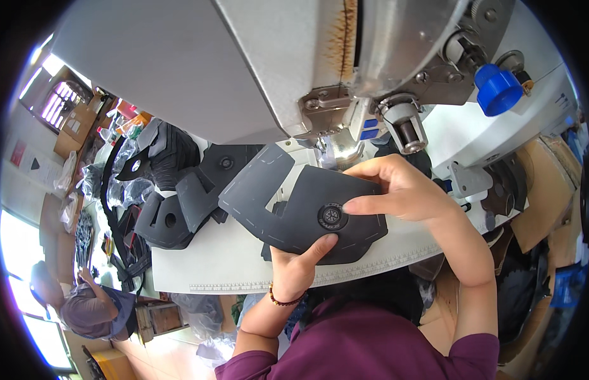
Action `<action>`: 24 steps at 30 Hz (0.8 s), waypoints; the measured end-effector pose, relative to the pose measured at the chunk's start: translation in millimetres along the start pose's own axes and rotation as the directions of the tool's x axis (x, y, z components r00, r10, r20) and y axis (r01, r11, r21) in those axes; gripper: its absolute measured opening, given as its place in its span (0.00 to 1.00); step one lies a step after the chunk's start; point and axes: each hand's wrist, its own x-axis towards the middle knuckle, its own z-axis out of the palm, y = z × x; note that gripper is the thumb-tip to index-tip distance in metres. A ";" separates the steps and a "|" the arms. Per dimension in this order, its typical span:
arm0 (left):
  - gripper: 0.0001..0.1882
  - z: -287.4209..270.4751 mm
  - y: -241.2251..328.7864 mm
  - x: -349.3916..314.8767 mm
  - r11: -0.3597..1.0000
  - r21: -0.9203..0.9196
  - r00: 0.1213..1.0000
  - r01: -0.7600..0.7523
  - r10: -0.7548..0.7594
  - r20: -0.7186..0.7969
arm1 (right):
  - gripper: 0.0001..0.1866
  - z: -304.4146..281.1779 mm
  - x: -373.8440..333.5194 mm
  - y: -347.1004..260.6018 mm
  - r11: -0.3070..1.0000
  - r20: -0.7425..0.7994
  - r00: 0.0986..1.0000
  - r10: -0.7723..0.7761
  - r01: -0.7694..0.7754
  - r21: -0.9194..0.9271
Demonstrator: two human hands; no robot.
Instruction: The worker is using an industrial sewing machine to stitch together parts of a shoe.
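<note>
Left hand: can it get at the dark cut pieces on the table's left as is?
Probably, but not while gripping: the left hand holds the dark panel with the right hand. Bare white tabletop leads to the pieces.

From the black panel, the table leaves passage toward eight o'clock; the sewing machine blocks twelve, piled black pieces nine.

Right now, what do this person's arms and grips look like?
The left grip has no glove, and a thin beaded bracelet circles its wrist, mostly dark with some yellowish beads. The right grip has no glove either, and I see no bracelet or watch there. The sleeves are short and plum purple, leaving both forearms uncovered.
</note>
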 end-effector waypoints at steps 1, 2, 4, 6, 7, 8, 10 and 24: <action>0.24 -1.2 0.2 0.3 1.000 -0.006 1.000 0.008 -0.008 -0.003 | 0.20 -2.6 -1.7 -0.8 1.000 0.005 1.000 -0.002 0.002 -0.003; 0.24 -1.1 1.7 0.5 1.000 -0.006 1.000 0.003 -0.003 -0.006 | 0.22 -5.5 -3.4 -1.2 0.997 0.004 1.000 -0.027 0.027 -0.070; 0.25 0.5 5.2 1.2 0.999 -0.020 0.998 0.038 -0.039 -0.043 | 0.25 -8.6 -5.1 -2.3 0.987 0.010 1.000 -0.024 0.026 -0.159; 0.23 0.7 4.6 3.1 1.000 -0.018 0.999 0.015 -0.016 -0.038 | 0.26 -9.1 -2.7 1.5 0.981 0.020 0.999 -0.043 0.046 -0.189; 0.21 0.8 4.4 4.3 1.000 -0.016 0.999 -0.005 0.005 -0.033 | 0.27 -9.2 -2.0 2.8 0.974 0.027 0.998 -0.061 0.065 -0.216; 0.21 0.7 4.6 5.4 1.000 -0.016 0.999 -0.008 0.007 -0.032 | 0.28 -6.7 -1.6 0.7 0.974 0.026 0.997 -0.071 0.074 -0.215; 0.21 1.8 5.9 5.3 1.000 0.006 0.999 0.008 -0.008 -0.046 | 0.28 -4.2 0.2 2.8 0.960 0.039 0.989 -0.144 0.149 -0.235; 0.25 4.4 33.4 66.0 0.985 -0.050 0.984 0.165 -0.161 0.072 | 0.11 7.9 11.9 30.3 0.941 -0.398 0.855 -0.332 0.269 -0.207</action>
